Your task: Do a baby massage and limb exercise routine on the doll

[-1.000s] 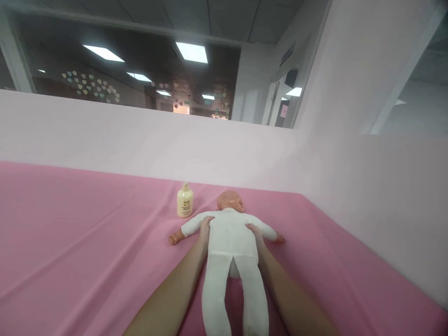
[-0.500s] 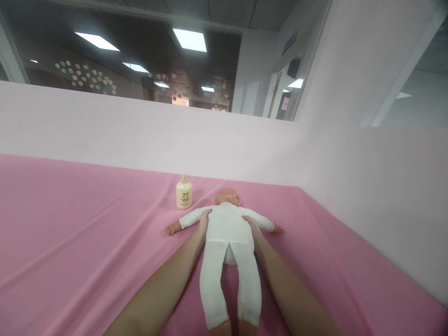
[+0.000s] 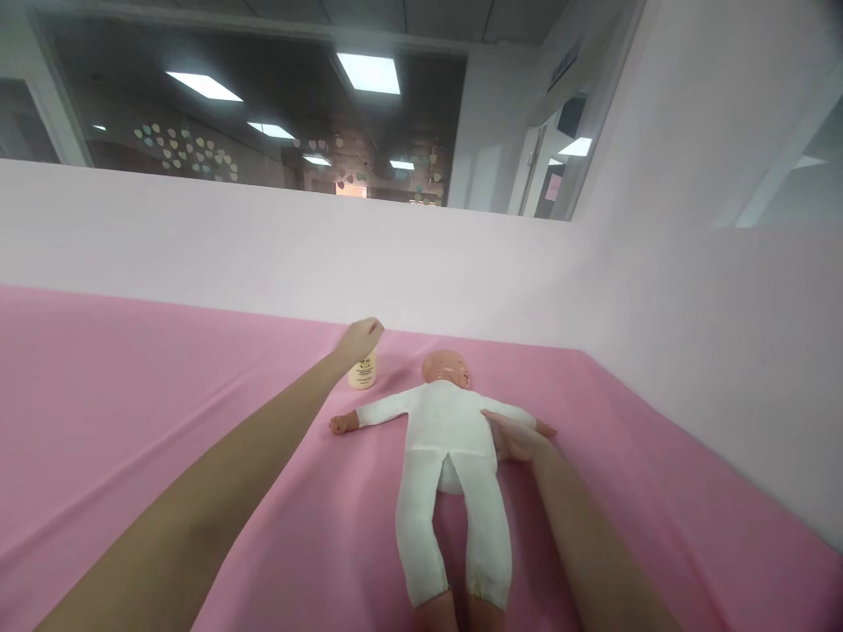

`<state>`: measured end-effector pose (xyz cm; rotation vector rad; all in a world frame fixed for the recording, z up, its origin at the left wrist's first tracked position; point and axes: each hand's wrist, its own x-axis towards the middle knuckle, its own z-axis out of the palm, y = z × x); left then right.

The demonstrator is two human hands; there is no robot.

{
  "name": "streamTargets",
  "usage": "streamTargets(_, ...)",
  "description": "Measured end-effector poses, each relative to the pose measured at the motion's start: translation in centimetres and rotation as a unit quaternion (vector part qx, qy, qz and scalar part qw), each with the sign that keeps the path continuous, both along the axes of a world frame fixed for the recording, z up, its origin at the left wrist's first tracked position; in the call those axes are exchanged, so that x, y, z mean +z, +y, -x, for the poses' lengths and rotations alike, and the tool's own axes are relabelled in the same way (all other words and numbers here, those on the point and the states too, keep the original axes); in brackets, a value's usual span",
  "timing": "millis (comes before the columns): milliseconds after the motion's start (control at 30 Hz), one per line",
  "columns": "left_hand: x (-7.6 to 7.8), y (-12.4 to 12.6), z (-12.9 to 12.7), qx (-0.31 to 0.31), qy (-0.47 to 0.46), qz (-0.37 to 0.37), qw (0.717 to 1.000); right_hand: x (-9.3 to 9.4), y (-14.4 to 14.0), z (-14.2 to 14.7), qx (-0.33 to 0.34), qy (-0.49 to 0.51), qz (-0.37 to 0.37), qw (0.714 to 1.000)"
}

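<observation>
Print (image 3: 364, 368) on the bottle (image 3: 362, 381), the high sign (image 3: 565, 67) — both too small to read.

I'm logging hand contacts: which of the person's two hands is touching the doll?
The right hand, against the side of the white-clothed doll. The left hand is apart from the doll, at the cream bottle, hiding its top.

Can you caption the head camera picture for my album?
Left hand at the top of a cream bottle, right hand touching a doll on pink cloth.
</observation>
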<state>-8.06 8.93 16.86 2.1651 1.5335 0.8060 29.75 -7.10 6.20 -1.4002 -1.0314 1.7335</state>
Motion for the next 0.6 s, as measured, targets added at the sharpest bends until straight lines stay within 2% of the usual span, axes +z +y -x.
streamTargets(67,0.5,1.4,0.8,0.024,0.027,-0.072,0.997,0.1,-0.4,-1.3,0.091,-0.019,0.062,0.994)
streamTargets(100,0.3,1.8,1.1,0.027,0.041,-0.094,0.994,0.2,-0.7,-2.0,0.105,-0.024,0.080,0.991)
streamTargets(167,-0.9,2.0,1.3,0.035,0.063,-0.128,0.989,0.4,-1.3,-3.3,0.076,-0.027,0.083,0.993)
streamTargets(267,-3.4,1.6,0.1,0.043,0.076,-0.216,0.972,1.0,-1.4,-4.7,-0.046,-0.006,-0.002,0.999)
streamTargets(333,-4.9,1.3,-2.1,0.009,0.077,-0.241,0.968,1.6,-0.3,-4.5,-0.116,0.024,-0.077,0.990)
streamTargets(400,-6.0,1.0,-5.4,-0.053,0.039,-0.225,0.972,2.1,1.9,-3.2,-0.182,0.038,-0.154,0.970)
streamTargets(467,-6.9,0.7,-9.4,-0.107,-0.026,-0.176,0.978,2.2,4.8,-0.9,-0.292,-0.015,-0.289,0.912)
streamTargets(533,-7.6,0.4,-13.4,-0.122,-0.110,-0.121,0.979,1.6,7.7,2.0,-0.306,-0.055,-0.312,0.898)
streamTargets(600,-8.4,0.2,-16.7,-0.100,-0.155,-0.088,0.979,0.7,10.1,4.8,-0.316,-0.101,-0.330,0.884)
